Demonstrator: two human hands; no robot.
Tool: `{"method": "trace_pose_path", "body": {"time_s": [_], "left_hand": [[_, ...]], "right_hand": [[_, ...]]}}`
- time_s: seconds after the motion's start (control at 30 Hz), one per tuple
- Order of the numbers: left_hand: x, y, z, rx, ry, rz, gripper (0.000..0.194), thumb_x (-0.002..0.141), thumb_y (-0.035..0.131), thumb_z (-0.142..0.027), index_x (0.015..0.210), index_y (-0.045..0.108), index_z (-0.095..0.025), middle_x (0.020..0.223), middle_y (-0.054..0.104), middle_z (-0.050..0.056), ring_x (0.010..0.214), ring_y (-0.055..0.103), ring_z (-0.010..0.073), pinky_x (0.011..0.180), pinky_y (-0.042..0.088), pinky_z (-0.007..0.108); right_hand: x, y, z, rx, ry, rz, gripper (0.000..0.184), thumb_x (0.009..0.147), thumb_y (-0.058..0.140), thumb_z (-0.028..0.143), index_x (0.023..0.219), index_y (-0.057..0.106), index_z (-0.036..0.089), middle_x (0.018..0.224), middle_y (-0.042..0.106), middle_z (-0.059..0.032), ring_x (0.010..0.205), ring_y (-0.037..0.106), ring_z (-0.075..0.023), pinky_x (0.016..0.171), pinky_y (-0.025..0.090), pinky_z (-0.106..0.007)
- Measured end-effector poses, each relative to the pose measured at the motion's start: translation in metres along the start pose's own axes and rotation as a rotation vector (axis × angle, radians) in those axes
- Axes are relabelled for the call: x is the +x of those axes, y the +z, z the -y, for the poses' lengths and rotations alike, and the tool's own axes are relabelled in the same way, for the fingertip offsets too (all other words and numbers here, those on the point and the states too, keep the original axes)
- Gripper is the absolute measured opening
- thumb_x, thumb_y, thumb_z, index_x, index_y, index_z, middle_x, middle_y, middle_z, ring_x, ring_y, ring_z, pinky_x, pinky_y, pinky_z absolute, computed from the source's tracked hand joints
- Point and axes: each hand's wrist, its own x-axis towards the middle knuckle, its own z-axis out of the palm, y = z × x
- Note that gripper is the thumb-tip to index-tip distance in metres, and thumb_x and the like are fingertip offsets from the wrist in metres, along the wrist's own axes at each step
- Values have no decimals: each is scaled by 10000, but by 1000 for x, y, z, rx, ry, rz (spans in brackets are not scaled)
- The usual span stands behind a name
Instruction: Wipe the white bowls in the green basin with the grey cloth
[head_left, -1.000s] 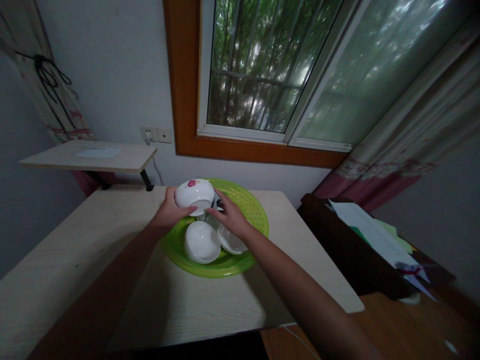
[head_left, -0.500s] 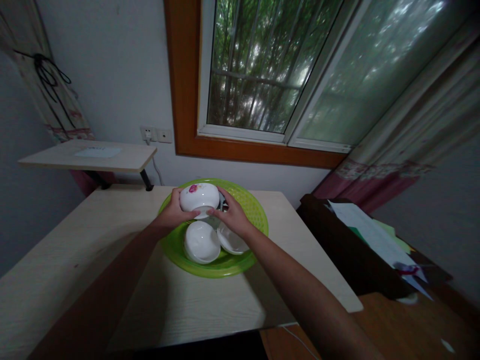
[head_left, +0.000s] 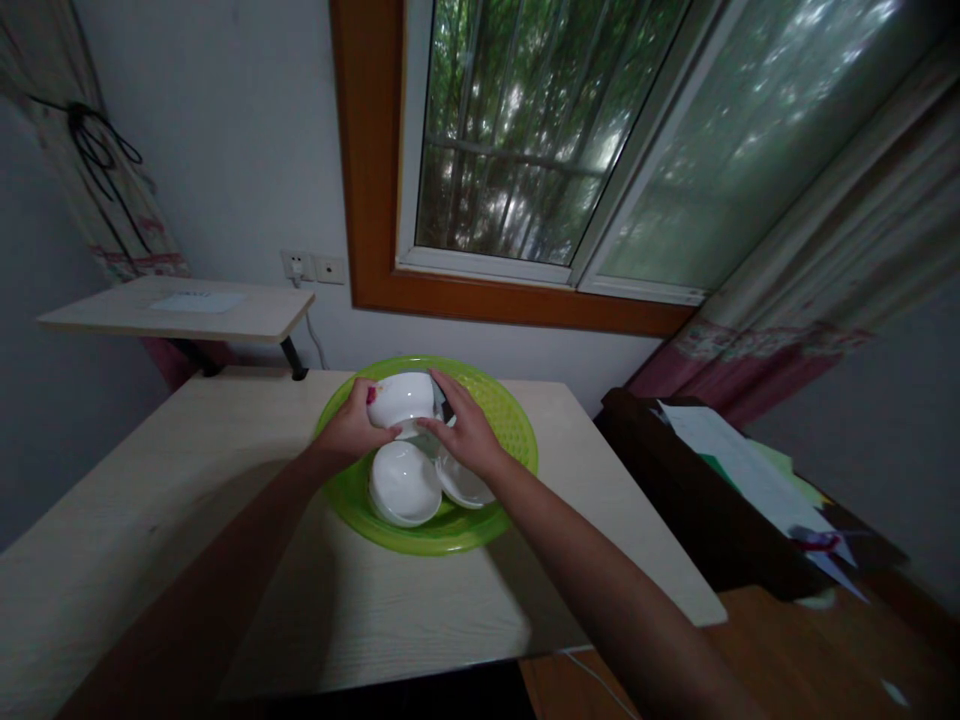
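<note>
Between my two hands is a white bowl (head_left: 405, 398) with a pink flower on its side, held over the back of a round green plastic basket (head_left: 517, 430). My left hand (head_left: 351, 428) grips its left side and my right hand (head_left: 463, 430) its right side, thumbs near the base. The bowl's foot is turned toward me. Nearer me in the basket sits another white bowl (head_left: 405, 485). To its right lies a further white bowl (head_left: 463, 482), partly hidden by my right hand. Something grey behind my right fingers is too covered to name.
The basket stands on a pale wooden table (head_left: 247, 550). A small raised shelf (head_left: 225, 315) with a paper on it is at the back left. Behind are a wall socket (head_left: 297, 265) and a window. Papers (head_left: 750, 480) lie on a dark brown surface at right.
The flowered bowl has turned in my hands, so its flower has moved left, close to my left fingers. The bowl sits slightly lower. The other bowls and the basket have stayed put.
</note>
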Motion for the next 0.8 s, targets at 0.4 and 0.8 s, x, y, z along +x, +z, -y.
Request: {"method": "trace_pose_path", "body": {"time_s": [0.4, 0.8], "left_hand": [[0, 1, -3, 22, 4, -32, 568, 590, 792, -392, 955, 381, -249, 888, 572, 5, 839, 620, 220, 725, 475, 325], [4, -3, 0, 10, -106, -86, 620, 596, 816, -419, 1006, 384, -245, 987, 572, 27, 948, 628, 245, 816, 496, 355]], "right_hand": [[-1, -2, 35, -190, -282, 161, 661, 1022, 507, 298, 1629, 250, 253, 1688, 299, -92, 1595, 185, -252, 1272, 288, -540], [0, 6, 15, -85, -13, 77, 648, 1053, 470, 357, 1642, 234, 226, 1688, 283, -125, 1559, 302, -250, 1274, 293, -511]]}}
